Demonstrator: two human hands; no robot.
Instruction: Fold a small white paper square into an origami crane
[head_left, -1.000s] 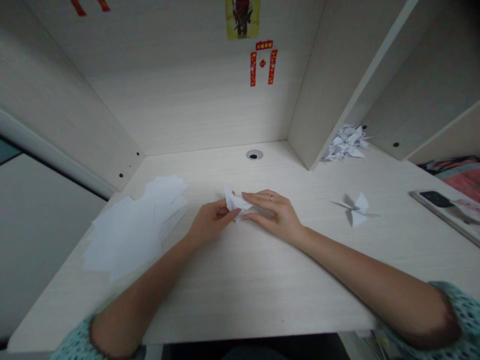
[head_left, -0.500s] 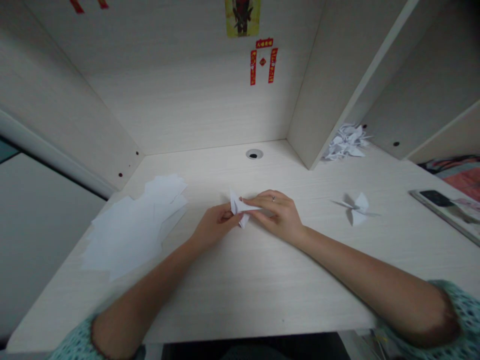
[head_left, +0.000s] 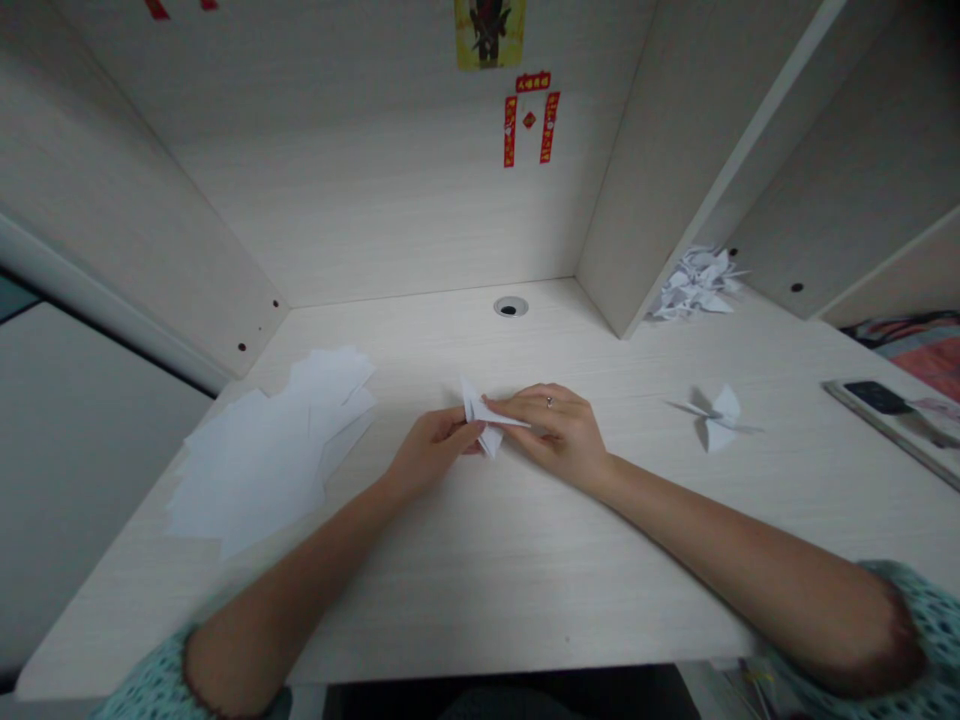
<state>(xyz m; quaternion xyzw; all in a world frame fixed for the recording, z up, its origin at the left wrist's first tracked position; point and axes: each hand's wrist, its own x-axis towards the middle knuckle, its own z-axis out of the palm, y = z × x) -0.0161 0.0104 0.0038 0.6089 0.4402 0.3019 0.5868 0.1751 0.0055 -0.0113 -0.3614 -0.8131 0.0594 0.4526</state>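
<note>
A small, partly folded piece of white paper sits at the middle of the pale wooden desk. My left hand pinches its left side with closed fingers. My right hand, with a ring on one finger, holds the paper's right part, fingers curled over it and pressing it toward the desk. Both hands meet over the paper.
A loose heap of white paper sheets lies to the left. A finished folded paper figure rests at right, with a pile of several more behind on the shelf side. A phone lies on a book at far right. A cable hole is at the back.
The paper's flap, standing wide a second ago, has been folded in and narrowed between my hands. Both hands stay in nearly the same place.
</note>
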